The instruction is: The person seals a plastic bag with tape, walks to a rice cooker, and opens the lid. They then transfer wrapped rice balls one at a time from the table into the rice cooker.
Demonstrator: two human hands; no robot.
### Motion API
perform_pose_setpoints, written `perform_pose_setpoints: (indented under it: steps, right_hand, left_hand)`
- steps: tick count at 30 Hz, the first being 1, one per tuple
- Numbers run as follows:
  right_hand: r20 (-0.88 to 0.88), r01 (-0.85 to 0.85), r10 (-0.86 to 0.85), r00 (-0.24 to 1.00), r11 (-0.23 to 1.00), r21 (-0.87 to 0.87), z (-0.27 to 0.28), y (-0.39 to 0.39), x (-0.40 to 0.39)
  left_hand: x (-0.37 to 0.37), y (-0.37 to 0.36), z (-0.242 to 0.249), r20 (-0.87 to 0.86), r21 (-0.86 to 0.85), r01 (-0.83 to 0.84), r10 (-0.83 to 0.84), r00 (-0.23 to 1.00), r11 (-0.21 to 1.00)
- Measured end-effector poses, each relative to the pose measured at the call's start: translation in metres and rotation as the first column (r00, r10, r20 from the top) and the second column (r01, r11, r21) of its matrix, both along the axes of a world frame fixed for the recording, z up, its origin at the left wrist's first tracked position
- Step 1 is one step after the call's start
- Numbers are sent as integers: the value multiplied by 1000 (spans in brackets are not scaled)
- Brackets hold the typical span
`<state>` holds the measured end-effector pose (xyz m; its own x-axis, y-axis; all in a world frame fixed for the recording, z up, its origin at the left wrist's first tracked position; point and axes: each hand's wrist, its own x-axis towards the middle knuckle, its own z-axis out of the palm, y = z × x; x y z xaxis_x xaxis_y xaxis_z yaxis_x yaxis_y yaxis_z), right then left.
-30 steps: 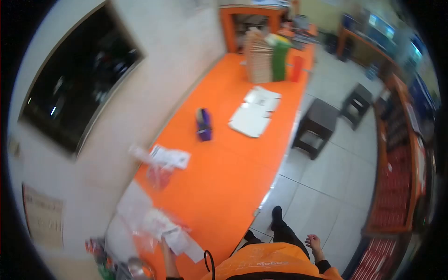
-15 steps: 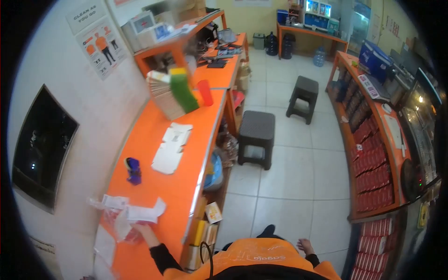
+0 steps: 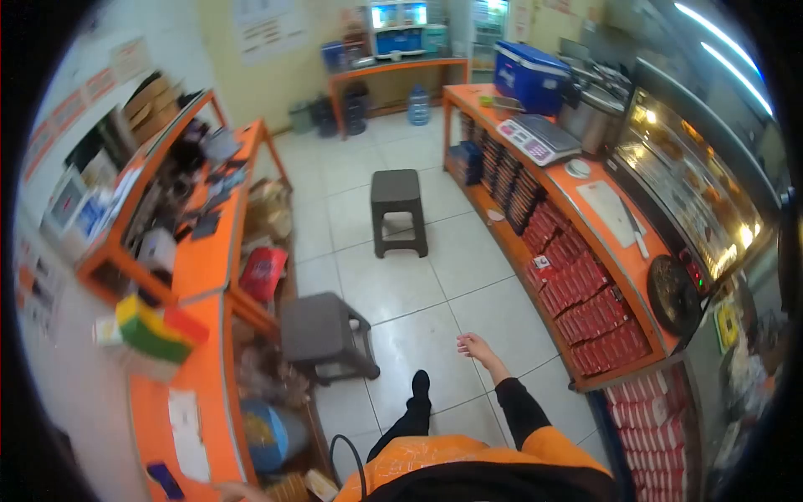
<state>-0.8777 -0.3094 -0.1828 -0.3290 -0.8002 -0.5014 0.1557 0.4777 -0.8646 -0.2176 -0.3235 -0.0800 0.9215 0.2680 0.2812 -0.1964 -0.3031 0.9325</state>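
My right hand point(image 3: 477, 348) hangs over the tiled floor, its fingers partly spread and nothing between them. At the bottom left, my left hand point(image 3: 242, 492) is blurred and cut off by the dark edge, beside the orange counter point(image 3: 219, 376); its fingers cannot be made out. A flat white carton point(image 3: 189, 435) lies on that counter, with a dark purple object point(image 3: 165, 480) to its left. Green and yellow boxes point(image 3: 152, 330) stand farther back on the same counter.
Two dark stools point(image 3: 396, 194) point(image 3: 322, 333) stand on the floor. Along the right runs a counter with a scale point(image 3: 535, 140), a knife point(image 3: 636, 230), a round dark board point(image 3: 672, 294) and a lit display case point(image 3: 694, 176). Red packs point(image 3: 585, 314) fill the shelves below.
The view has swung right. My right hand has risen and reaches forward. My left hand, earlier at the clear plastic bag and papers, is now at the frame's bottom; the bag is out of view.
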Motion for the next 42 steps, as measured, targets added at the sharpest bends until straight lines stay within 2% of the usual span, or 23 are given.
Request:
perform_pose_setpoints:
  steps: [3,5,6,7,8,9,10,11,12,14,17,19,20,22,23,24,25,26,27,31,35,38,42]
  right_hand:
    - [24,370,-371,928,928,46,-17,-5,-48]
    - [-132,269,-250,959,950,158,-94,27,-93]
    - [-383,73,9,924,977,198,-175,56,-117]
    - [-257,171,-89,962,933,318,-160,76,-115]
    - [-466,-7,151,872,955,297,-159,106,-116]
    - [-763,-148,573,299,818,556,-175,129,-116]
    - [-734,-185,608,302,793,581,-175,151,-118]
    - [-587,-169,605,538,759,628,-174,167,-128]
    - [-367,-69,442,819,711,700,-155,166,-144]
    - [-193,44,175,965,621,782,-135,152,-181]
    - [-121,85,23,992,588,804,-124,89,-246]
    - [-118,37,84,989,635,771,-132,31,-295]
    - [-151,-12,179,972,683,731,-139,-6,-324]
    - [-441,-265,552,708,786,559,-159,-110,-391]
    - [-628,-386,606,489,795,467,-168,-177,-429]
    - [-746,-549,606,277,737,394,-164,-251,-478]
    - [-793,-429,438,423,868,251,-197,-326,-515]
    - [-527,-287,298,796,952,106,-173,-403,-541]
    - [-177,-22,23,984,1000,6,-144,-483,-567]
    - [-44,5,-19,999,956,-293,0,-724,-626]
    - [-68,-87,69,995,949,-303,71,-870,-663]
    - [57,-70,87,995,963,-259,107,-945,-692]
    - [24,143,-143,989,929,-342,95,-1041,-771]
  left_hand:
    - [-45,-102,-23,266,0,311,-300,916,950]
    - [-116,-216,-62,406,23,482,-449,796,876]
    - [-185,-259,-62,263,150,510,-532,805,847]
    - [-307,-273,12,-33,-47,773,-774,632,633]
    - [-369,-310,3,102,-50,915,-909,404,401]
    - [-421,-351,-19,193,337,920,-971,142,202]
    - [-485,-380,-10,-114,-109,963,-959,-258,-246]
    - [-538,-401,1,-33,313,810,-858,-512,-496]
    - [-600,-416,34,-73,683,461,-682,-728,-566]
    - [-702,-462,49,-230,631,129,-343,-911,-765]
    - [-800,-530,15,-431,296,146,-269,-862,-944]
    - [-834,-569,-30,-241,369,283,-385,-891,-885]
    - [-839,-583,-57,-307,340,378,-481,-821,-861]
    - [-815,-616,-176,-497,373,415,-557,-666,-830]
    - [-798,-610,-182,-681,476,231,-521,-515,-849]
    - [-780,-608,-194,-824,367,80,-364,-435,-927]
    - [-771,-601,-198,-897,265,65,-271,-349,-962]
    - [-775,-605,-199,-932,208,100,-228,-283,-973]
    - [-777,-609,-200,-956,171,158,-203,-214,-972]
    - [-812,-675,-203,-981,142,359,-178,-71,-923]
    - [-860,-791,-203,-979,155,464,-199,-46,-872]
    - [-915,-906,-202,-955,195,443,-272,-117,-875]
    - [-997,-1106,-219,-748,451,309,-544,-382,-837]
